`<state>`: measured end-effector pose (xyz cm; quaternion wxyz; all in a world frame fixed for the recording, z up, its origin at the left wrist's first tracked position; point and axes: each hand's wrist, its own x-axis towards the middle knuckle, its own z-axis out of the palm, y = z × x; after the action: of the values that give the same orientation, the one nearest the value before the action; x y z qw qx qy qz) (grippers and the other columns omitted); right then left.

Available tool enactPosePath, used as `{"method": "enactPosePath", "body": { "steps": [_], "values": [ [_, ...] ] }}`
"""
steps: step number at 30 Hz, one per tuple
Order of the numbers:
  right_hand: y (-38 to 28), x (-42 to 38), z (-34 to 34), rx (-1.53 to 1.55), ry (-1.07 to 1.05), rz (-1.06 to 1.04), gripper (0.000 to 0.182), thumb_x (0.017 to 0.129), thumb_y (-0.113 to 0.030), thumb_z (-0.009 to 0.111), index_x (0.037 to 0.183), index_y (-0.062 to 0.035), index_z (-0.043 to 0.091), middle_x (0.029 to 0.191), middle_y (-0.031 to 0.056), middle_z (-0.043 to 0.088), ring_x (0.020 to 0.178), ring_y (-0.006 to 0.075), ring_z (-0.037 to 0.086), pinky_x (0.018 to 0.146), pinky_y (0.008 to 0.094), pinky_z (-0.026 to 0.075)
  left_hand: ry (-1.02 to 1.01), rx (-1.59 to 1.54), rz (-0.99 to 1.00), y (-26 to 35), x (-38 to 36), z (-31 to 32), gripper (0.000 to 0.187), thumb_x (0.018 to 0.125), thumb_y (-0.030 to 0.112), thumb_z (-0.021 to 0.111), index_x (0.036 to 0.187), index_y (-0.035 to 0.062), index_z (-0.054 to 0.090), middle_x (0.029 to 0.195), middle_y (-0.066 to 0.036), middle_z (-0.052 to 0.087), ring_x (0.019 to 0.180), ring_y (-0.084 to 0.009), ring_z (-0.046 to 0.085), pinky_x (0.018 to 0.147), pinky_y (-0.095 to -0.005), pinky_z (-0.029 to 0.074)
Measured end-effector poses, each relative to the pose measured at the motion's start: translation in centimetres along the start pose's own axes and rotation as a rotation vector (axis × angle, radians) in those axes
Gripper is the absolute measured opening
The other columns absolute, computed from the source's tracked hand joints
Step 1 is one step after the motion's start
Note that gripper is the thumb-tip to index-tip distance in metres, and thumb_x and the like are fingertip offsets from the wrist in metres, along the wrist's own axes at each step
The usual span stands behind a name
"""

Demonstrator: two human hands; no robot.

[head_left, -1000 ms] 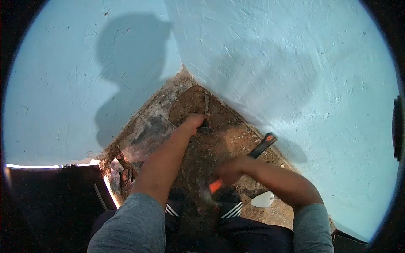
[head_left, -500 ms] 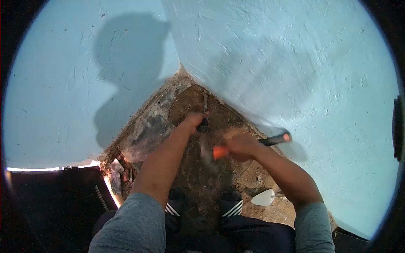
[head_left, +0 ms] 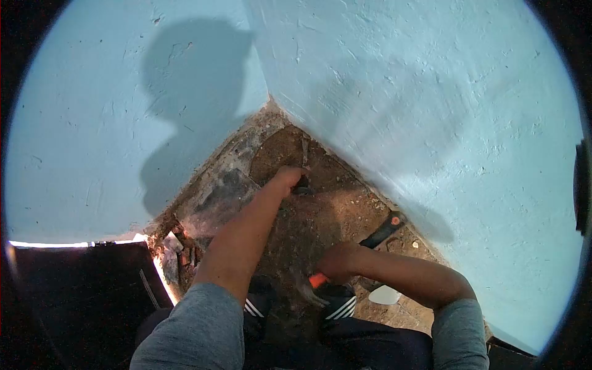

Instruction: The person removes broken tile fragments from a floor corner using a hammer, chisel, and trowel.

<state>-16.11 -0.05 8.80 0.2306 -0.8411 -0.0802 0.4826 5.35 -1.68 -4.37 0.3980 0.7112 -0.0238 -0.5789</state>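
Observation:
Near the corner of the dug floor, my left hand is wrapped round the dark handle of a chisel, whose metal blade points toward the corner. Lower and to the right, my right hand grips a hammer with a black and orange handle. The handle end points up and right; the hammer's head is blurred beside my right shoe. Both hands are apart, over brown soil.
Two pale blue walls meet ahead. A white trowel blade lies right of my striped shoes. Broken rubble sits at the left edge by a dark panel. A grey slab borders the soil.
My right hand has moved down toward my right shoe with the hammer, away from the chisel. My left hand stays on the chisel, almost in the same place.

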Motion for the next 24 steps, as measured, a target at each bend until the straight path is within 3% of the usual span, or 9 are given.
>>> {"method": "enactPosePath", "body": {
  "steps": [3, 7, 9, 11, 14, 16, 19, 22, 24],
  "values": [
    [2.2, -1.6, -2.4, -0.005, 0.117, 0.038, 0.033, 0.084, -0.022, 0.062, 0.116, -0.0141, 0.064, 0.106, 0.016, 0.069, 0.102, 0.0351, 0.066, 0.081, 0.05, 0.053, 0.001, 0.056, 0.022, -1.2, 2.3, -0.4, 0.029, 0.093, 0.025, 0.066, 0.097, -0.0034, 0.066, 0.086, -0.014, 0.067, 0.078, -0.0271, 0.066, 0.068, -0.0481, 0.052],
    [4.6, -1.2, -4.1, 0.133, 0.39, 0.422, 0.032, 0.082, -0.026, 0.065, 0.112, -0.0142, 0.067, 0.101, 0.0147, 0.071, 0.097, 0.0363, 0.068, 0.08, 0.0493, 0.053, -0.026, -0.034, 0.032, -0.6, 0.8, 0.2, 0.033, 0.093, 0.028, 0.067, 0.098, -0.0049, 0.066, 0.089, -0.016, 0.067, 0.078, -0.0281, 0.066, 0.072, -0.049, 0.053],
    [2.7, 0.2, -1.3, -0.031, 0.658, 0.329, 0.03, 0.082, -0.028, 0.066, 0.109, -0.0141, 0.068, 0.099, 0.0146, 0.071, 0.094, 0.0359, 0.068, 0.079, 0.0493, 0.053, 0.021, -0.017, 0.007, -1.8, 3.2, -0.1, 0.036, 0.093, 0.03, 0.067, 0.101, -0.0059, 0.065, 0.094, -0.018, 0.067, 0.08, -0.0289, 0.066, 0.074, -0.05, 0.054],
    [1.3, 0.6, -0.2, -0.116, 0.585, 0.213, 0.027, 0.082, -0.027, 0.065, 0.105, -0.0134, 0.068, 0.097, 0.0148, 0.071, 0.092, 0.0352, 0.069, 0.078, 0.0494, 0.054, 0.065, 0.074, -0.018, -5.4, 11.4, -0.9, 0.041, 0.093, 0.031, 0.067, 0.105, -0.0075, 0.064, 0.101, -0.021, 0.066, 0.085, -0.0305, 0.066, 0.077, -0.0513, 0.054],
    [1.2, 0.8, -0.4, -0.082, 0.149, 0.007, 0.024, 0.083, -0.022, 0.063, 0.104, -0.0111, 0.067, 0.095, 0.0148, 0.071, 0.09, 0.0341, 0.069, 0.076, 0.0494, 0.054, 0.098, 0.035, -0.068, 0.1, 0.5, 0.7, 0.048, 0.092, 0.032, 0.069, 0.114, -0.009, 0.061, 0.115, -0.025, 0.062, 0.097, -0.0332, 0.065, 0.078, -0.053, 0.053],
    [3.9, 0.6, -0.8, -0.03, 0.104, -0.11, 0.025, 0.084, -0.018, 0.061, 0.106, -0.0092, 0.065, 0.092, 0.0139, 0.071, 0.087, 0.0337, 0.07, 0.073, 0.0491, 0.055, -0.061, -0.089, -0.036, -1.4, 3.1, 0.0, 0.05, 0.091, 0.033, 0.069, 0.117, -0.0084, 0.06, 0.117, -0.024, 0.062, 0.1, -0.0327, 0.065, 0.078, -0.053, 0.053],
    [7.2, -1.5, -1.8, 0.009, 0.48, 0.395, 0.03, 0.084, -0.018, 0.062, 0.112, -0.0084, 0.062, 0.09, 0.013, 0.07, 0.084, 0.0331, 0.07, 0.069, 0.0483, 0.055, -0.09, -0.078, -0.037, -4.1, 8.5, -0.9, 0.045, 0.088, 0.034, 0.072, 0.11, -0.0048, 0.063, 0.107, -0.018, 0.066, 0.094, -0.0292, 0.067, 0.074, -0.0496, 0.055],
    [5.5, -0.8, 0.4, -0.015, 0.559, 0.486, 0.033, 0.085, -0.021, 0.061, 0.116, -0.0105, 0.06, 0.09, 0.0132, 0.07, 0.082, 0.0329, 0.07, 0.067, 0.0478, 0.055, -0.062, -0.122, -0.066, -3.0, 7.5, -0.5, 0.039, 0.087, 0.032, 0.072, 0.106, -0.0017, 0.066, 0.099, -0.014, 0.068, 0.088, -0.0273, 0.068, 0.072, -0.0462, 0.055],
    [5.2, -1.1, 1.0, -0.061, 0.488, 0.433, 0.032, 0.086, -0.021, 0.059, 0.117, -0.0119, 0.061, 0.09, 0.014, 0.07, 0.083, 0.0327, 0.07, 0.068, 0.0475, 0.055, 0.069, -0.232, -0.05, -3.0, 5.2, 1.5, 0.039, 0.088, 0.032, 0.069, 0.108, -0.0016, 0.065, 0.1, -0.015, 0.068, 0.09, -0.0287, 0.068, 0.074, -0.0466, 0.054]
  ]
}}
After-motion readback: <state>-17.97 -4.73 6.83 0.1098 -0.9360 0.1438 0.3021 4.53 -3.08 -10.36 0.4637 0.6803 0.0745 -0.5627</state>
